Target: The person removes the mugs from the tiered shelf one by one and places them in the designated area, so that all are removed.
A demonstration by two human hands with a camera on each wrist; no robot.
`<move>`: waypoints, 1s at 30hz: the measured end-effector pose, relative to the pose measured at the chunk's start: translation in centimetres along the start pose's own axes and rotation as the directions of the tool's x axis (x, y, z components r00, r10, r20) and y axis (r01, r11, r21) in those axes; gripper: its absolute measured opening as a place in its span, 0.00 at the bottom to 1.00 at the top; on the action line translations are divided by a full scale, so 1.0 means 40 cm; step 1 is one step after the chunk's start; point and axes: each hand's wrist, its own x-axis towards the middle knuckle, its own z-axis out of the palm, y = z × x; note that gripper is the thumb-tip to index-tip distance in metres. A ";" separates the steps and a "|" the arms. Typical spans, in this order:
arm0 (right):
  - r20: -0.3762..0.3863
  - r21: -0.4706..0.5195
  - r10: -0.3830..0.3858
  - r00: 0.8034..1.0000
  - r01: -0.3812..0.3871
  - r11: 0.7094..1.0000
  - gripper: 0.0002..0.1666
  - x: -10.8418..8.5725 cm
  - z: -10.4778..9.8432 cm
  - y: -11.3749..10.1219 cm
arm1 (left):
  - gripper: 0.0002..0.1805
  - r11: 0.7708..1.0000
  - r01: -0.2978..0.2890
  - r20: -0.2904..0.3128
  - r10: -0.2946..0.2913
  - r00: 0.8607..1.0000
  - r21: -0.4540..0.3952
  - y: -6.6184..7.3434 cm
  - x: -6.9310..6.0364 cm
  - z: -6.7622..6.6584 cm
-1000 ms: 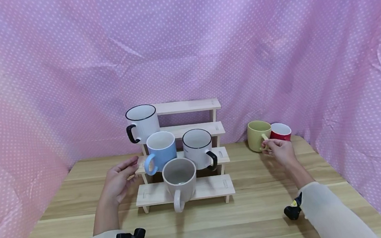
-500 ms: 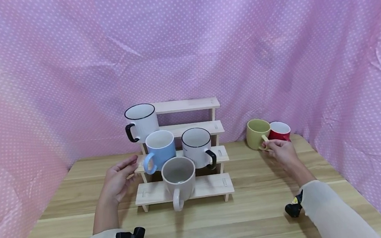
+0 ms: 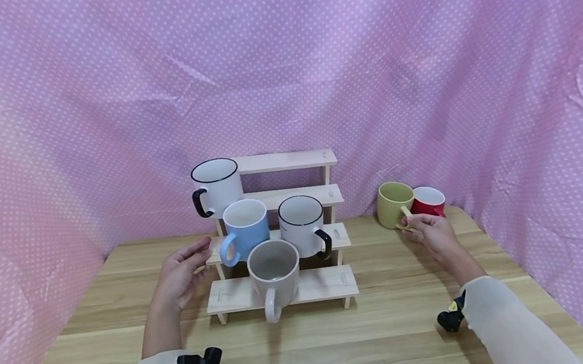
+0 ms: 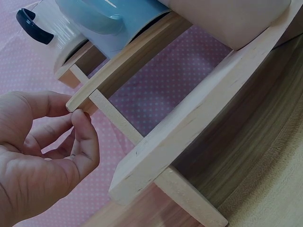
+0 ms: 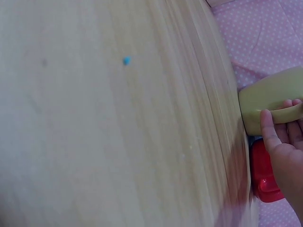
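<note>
Someone's left hand [image 3: 183, 274] pinches the left end of a step on a wooden stand [image 3: 328, 285], with the thumb and a finger close together. That step is second from the bottom. Off to the right, the right hand [image 3: 433, 234] pinches the handle of a green mug [image 3: 393, 207] between thumb and fingers. The green mug stands upright on the tabletop [image 3: 345, 348], with a red cup [image 3: 427, 200] just beside it. Four more mugs sit on the stand. A grey mug [image 3: 276, 272] is on the bottom step. One step up are a blue mug [image 3: 253, 238] and, to its right, a plain white mug [image 3: 297, 237]. Above the blue one is a ridged white mug [image 3: 229, 194]. Behind hangs a pink dotted cloth [image 3: 278, 74]
</note>
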 end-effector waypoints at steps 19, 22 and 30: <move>0.047 -0.099 -0.007 0.999 0.012 0.995 0.15 -0.002 -0.005 -0.024 | 0.24 1.000 -0.002 -0.004 0.002 1.000 -0.005 -0.005 0.007 -0.003; 0.037 -0.196 -0.005 0.999 0.012 0.981 0.18 -0.003 -0.006 -0.039 | 0.24 1.000 -0.005 0.003 0.005 1.000 -0.009 -0.004 0.007 -0.004; -0.011 -0.490 -0.036 0.999 0.026 0.871 0.27 -0.009 -0.003 -0.084 | 0.20 1.000 0.004 0.001 -0.004 1.000 -0.007 -0.001 0.004 -0.004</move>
